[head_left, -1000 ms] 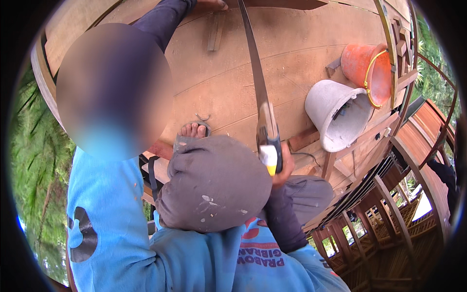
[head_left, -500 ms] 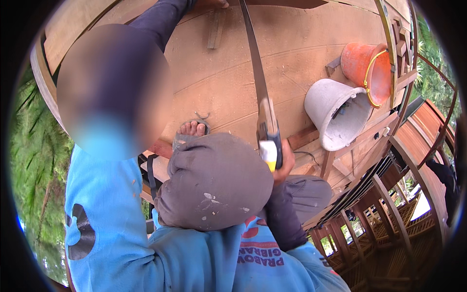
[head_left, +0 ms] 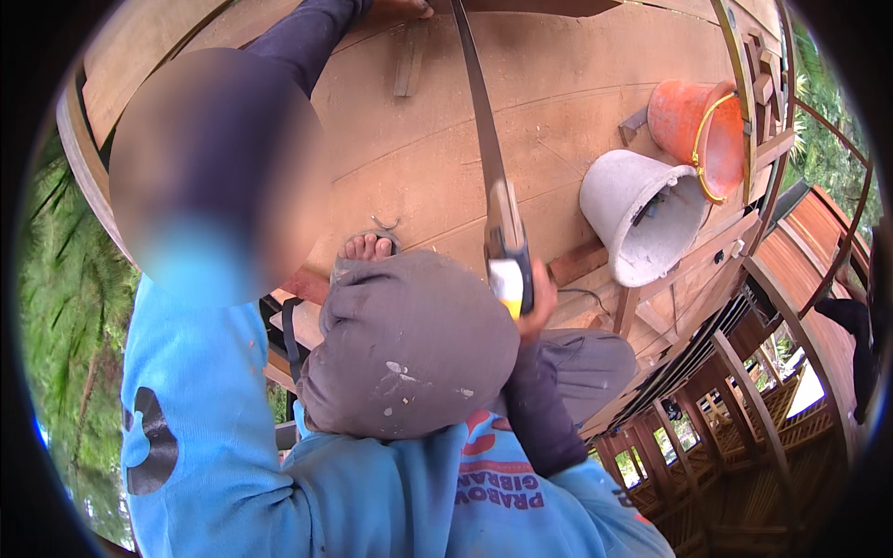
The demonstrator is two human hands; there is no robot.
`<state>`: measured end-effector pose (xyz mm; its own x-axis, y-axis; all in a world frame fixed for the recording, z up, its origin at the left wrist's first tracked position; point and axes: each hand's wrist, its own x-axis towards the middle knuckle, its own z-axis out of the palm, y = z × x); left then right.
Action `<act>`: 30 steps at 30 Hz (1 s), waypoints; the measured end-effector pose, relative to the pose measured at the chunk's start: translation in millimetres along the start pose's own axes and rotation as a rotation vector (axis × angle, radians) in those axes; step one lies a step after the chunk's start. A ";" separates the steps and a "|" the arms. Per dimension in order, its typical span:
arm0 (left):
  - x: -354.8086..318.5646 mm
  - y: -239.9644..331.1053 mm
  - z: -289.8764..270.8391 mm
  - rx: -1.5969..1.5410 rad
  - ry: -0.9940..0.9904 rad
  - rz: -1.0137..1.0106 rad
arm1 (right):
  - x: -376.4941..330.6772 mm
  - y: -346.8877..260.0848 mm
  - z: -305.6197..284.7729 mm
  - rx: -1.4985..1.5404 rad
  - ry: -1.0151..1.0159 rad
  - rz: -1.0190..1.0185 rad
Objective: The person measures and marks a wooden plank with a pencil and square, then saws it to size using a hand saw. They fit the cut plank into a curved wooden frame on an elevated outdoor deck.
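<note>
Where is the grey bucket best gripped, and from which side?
The grey bucket lies on its side, mouth toward the lower right, no handle showing. Probably best hooked over its lower rim from the mouth side: the orange bucket crowds the upper rim. The right hand is shut on the saw.

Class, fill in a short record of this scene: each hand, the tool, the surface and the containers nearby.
right hand: closed around the handle of the handsaw
left hand: at the top edge of the view, on the wooden boards; grip unclear
handsaw: blade runs away from the person across the boards
containers: grey bucket tipped on its side, orange bucket right beside it
also: bare foot on the boards
</note>
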<state>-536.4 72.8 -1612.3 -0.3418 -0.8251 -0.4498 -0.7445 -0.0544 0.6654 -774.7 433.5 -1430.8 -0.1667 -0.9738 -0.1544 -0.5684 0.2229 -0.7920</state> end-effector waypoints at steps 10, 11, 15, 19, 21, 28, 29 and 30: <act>-24.7 17.3 3.1 0.272 0.117 0.077 | 54.6 14.3 45.0 0.108 -0.026 0.092; -23.0 17.8 -3.9 0.268 0.088 0.056 | 9.4 21.0 21.9 0.076 -0.039 0.151; -22.9 9.3 1.0 0.258 0.078 0.059 | -4.3 10.2 -3.8 0.039 -0.119 0.156; -14.7 21.4 8.3 0.247 0.123 0.085 | 135.0 30.0 82.2 0.149 0.063 -0.097; -14.9 28.9 7.0 0.221 0.112 0.082 | 160.8 8.3 95.3 0.152 0.069 0.002; -18.7 10.0 0.1 0.233 0.058 0.061 | -33.7 22.4 -12.4 0.101 -0.080 0.181; -24.2 14.5 1.0 0.200 0.031 0.024 | -23.2 11.2 -6.7 0.251 -0.033 0.308; -28.1 19.9 -1.7 0.168 0.007 -0.007 | -4.6 17.2 6.0 0.142 -0.037 0.191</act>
<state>-540.6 93.9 -1585.4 -0.3323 -0.8292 -0.4494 -0.8327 0.0342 0.5526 -778.8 441.6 -1447.3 -0.2298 -0.9160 -0.3290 -0.4099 0.3977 -0.8209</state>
